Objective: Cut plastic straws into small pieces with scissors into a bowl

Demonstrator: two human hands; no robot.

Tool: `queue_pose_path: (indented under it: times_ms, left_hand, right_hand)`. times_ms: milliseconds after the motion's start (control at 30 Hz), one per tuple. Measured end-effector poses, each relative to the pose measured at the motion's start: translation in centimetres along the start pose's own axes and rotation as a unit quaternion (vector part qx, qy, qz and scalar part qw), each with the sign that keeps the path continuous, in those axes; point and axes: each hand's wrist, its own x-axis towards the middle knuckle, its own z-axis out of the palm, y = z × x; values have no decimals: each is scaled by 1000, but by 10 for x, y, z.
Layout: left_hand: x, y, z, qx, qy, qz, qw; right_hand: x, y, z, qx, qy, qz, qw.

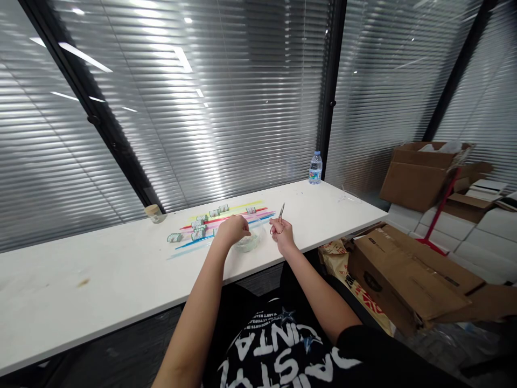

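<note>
My left hand [233, 230] hovers with fingers curled over a small clear bowl [249, 242] near the front edge of the white table [100, 269]; whether it pinches anything is too small to tell. My right hand [281, 231] grips small scissors [280, 214], blades pointing up and away. Behind the hands lie long colored strips [242, 211] in yellow, red, pink and blue. Several small green-and-white rolls [197, 223] are scattered over and beside the strips.
A small tan-lidded jar [154, 213] stands at the table's back left. A water bottle [315, 168] stands at the back right, by the blinds. Open cardboard boxes [404, 275] and white cartons [444, 221] crowd the floor on the right.
</note>
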Motion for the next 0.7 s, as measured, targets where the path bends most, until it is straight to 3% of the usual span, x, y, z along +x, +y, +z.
queue_pose_path:
  times_ms: [700]
  left_hand:
    - [5, -6, 6, 14, 5, 42, 999]
  right_hand:
    - [1, 2, -1, 5, -8, -2, 1000]
